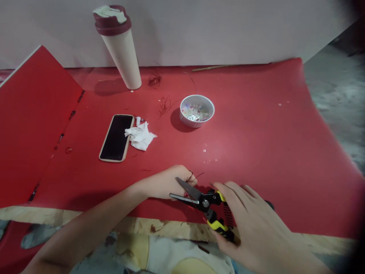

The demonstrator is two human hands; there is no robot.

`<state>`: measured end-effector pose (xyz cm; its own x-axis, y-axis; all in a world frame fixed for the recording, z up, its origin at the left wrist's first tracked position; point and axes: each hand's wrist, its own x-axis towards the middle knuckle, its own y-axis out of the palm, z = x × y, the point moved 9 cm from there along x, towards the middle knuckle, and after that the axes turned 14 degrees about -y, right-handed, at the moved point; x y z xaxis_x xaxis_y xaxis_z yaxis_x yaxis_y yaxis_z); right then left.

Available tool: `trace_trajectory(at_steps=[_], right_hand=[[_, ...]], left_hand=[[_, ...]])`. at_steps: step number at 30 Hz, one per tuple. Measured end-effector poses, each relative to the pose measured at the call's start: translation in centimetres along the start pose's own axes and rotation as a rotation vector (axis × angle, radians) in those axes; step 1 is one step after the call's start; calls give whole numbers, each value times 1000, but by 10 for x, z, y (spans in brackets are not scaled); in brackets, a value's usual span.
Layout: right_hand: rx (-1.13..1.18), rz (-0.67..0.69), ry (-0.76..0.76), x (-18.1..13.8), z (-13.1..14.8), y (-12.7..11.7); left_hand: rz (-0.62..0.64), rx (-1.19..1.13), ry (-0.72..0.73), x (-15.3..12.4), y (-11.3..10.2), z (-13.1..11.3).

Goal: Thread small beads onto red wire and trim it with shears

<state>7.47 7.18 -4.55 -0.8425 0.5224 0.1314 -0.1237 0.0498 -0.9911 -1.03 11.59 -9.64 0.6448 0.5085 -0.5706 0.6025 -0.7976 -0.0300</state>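
My right hand [251, 217] is wrapped round the handles of black-and-yellow spring-loaded scissors [205, 203]. Their blades are apart and point left, in front of my left hand [171, 182]. That hand is closed low over the red tabletop, fingers curled. A thin dark red strand [199, 176], wire or thread, sticks out of its pinch. Close to the blades, just under the curled fingers, shows a small red bead [186, 194]. The fingertips of my left hand are partly hidden, and I cannot tell whether the blades touch the strand.
Ahead stands a perforated metal bowl [196, 122] of small pale beads. A phone [116, 137] lies left beside a crumpled tissue [142, 136]. Behind are a white tumbler [122, 57] and tangled red strands [154, 80]. A red panel [37, 125] rises at left; a grey wall [228, 30] backs the table.
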Motion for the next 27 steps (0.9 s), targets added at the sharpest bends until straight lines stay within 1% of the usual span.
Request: trace_trajectory(at_steps=[6, 12, 16, 19, 24, 27], right_hand=[[8, -24, 24, 8, 2, 2], [100, -7, 60, 7, -4, 1], [117, -5, 43, 5, -4, 1], [183, 5, 63, 4, -6, 5], [308, 14, 87, 3, -6, 7], [335, 6, 97, 4, -7, 5]], left_hand=[[24, 46, 11, 0, 3, -2], [33, 68, 3, 0, 4, -2], [58, 24, -23, 0, 5, 1], [76, -16, -36, 0, 6, 1], [145, -98, -27, -3, 11, -4], [149, -125, -25, -3, 11, -4]])
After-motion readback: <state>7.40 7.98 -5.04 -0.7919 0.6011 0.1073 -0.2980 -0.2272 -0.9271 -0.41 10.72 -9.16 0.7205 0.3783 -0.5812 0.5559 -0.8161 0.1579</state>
